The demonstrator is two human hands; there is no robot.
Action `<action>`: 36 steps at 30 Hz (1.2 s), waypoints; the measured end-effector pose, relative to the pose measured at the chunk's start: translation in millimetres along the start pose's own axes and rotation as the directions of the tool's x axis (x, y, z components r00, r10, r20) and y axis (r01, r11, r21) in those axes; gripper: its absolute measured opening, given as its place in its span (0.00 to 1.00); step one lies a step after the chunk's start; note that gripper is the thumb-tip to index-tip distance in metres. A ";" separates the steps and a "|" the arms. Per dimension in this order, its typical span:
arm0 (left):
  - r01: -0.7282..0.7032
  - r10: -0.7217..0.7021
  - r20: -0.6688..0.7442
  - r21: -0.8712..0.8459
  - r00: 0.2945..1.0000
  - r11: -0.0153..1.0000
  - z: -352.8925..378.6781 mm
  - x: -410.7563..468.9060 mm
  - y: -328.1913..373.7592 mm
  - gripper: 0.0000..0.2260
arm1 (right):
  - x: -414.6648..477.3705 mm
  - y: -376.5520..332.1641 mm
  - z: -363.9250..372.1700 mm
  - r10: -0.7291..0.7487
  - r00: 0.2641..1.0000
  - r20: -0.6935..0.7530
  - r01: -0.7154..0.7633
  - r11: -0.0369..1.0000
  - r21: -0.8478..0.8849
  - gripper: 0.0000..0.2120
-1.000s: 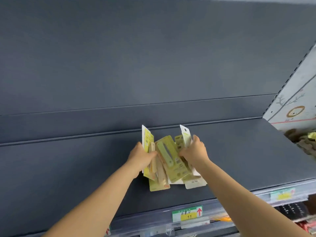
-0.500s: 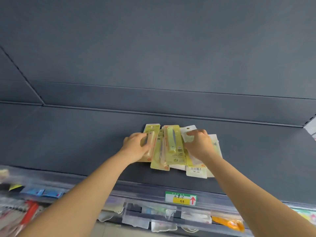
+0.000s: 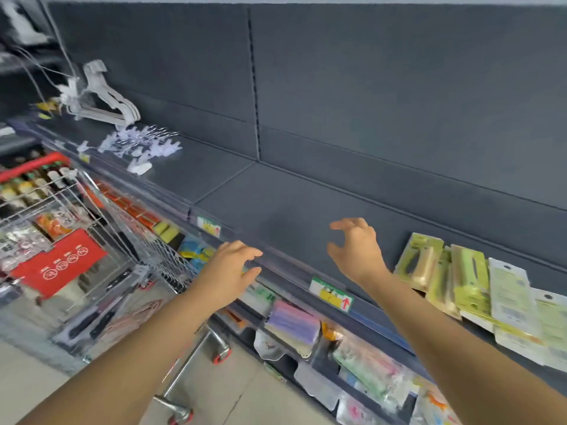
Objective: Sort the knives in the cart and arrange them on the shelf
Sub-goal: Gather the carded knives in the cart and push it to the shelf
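Observation:
Several packaged knives (image 3: pixel 469 283) on yellow-green and white cards lie overlapping on the dark grey shelf (image 3: pixel 276 216) at the right. My right hand (image 3: pixel 356 250) hovers over the bare shelf to their left, fingers spread and loosely bent, holding nothing. My left hand (image 3: pixel 230 268) is in front of the shelf's front edge, fingers relaxed and empty. The wire shopping cart (image 3: pixel 101 240) stands at the left, with black-handled knife packs (image 3: pixel 92 320) lying in it.
White hangers (image 3: pixel 104 99) and white clips (image 3: pixel 141 145) lie on the shelf at the far left. A price tag (image 3: pixel 331 294) sits on the shelf's front rail. Packaged goods hang on the lower rack (image 3: pixel 306 329). The cart carries a red sign (image 3: pixel 58 265).
Both hands have let go of the knife packs, which now lie flat on the shelf. The view has swung left, bringing the cart into sight, and both hands have moved left.

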State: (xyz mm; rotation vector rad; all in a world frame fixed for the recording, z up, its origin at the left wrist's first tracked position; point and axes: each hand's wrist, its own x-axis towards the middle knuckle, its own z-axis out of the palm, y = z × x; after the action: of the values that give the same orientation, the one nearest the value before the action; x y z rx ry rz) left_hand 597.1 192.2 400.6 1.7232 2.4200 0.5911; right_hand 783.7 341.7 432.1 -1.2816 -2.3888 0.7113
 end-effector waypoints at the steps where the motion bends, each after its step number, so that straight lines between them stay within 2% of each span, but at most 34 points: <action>1: 0.028 -0.029 -0.020 -0.004 0.999 1.000 -10.1 -16.1 -25.8 0.15 | -0.6 -22.7 17.0 -0.033 0.999 0.024 0.033 0.999 0.000 0.20; 7: 0.229 -0.229 -0.050 0.006 0.972 0.973 -73.7 -124.4 -185.8 0.16 | -19.3 -167.6 138.1 -0.190 0.961 0.199 0.190 0.982 0.021 0.21; 10: 0.340 -0.339 -0.043 0.004 0.940 0.941 -104.4 -170.5 -254.8 0.15 | -33.8 -230.6 196.3 -0.230 0.941 0.250 0.224 0.973 0.055 0.21; 13: 0.393 -0.392 -0.051 -0.007 0.918 0.920 -125.4 -200.1 -311.8 0.12 | -42.8 -276.3 240.5 -0.255 0.918 0.304 0.245 0.967 0.071 0.21; 16: 0.415 -0.413 -0.089 -0.001 0.906 0.910 -137.1 -215.0 -349.8 0.14 | -41.5 -306.8 268.2 -0.256 0.902 0.348 0.252 0.966 0.059 0.22; 24: 0.468 -0.469 -0.093 -0.029 0.878 0.883 -136.5 -202.7 -423.0 0.14 | -6.8 -352.2 331.5 -0.222 0.888 0.403 0.232 0.972 0.026 0.22; 28: 0.481 -0.482 -0.080 -0.027 0.873 0.876 -142.9 -175.9 -454.5 0.10 | 27.4 -367.6 364.0 -0.218 0.878 0.426 0.228 0.973 0.029 0.22; 36: 0.530 -0.530 -0.056 -0.011 0.846 0.848 -157.1 -111.2 -538.0 0.18 | 111.0 -402.1 422.9 -0.175 0.863 0.473 0.184 0.983 0.028 0.22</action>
State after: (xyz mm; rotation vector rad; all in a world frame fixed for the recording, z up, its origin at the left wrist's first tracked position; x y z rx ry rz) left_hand 111.3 -99.8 328.5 0.9559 2.7609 0.5555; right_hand 238.3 133.3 322.7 -0.9489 -2.8582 1.0467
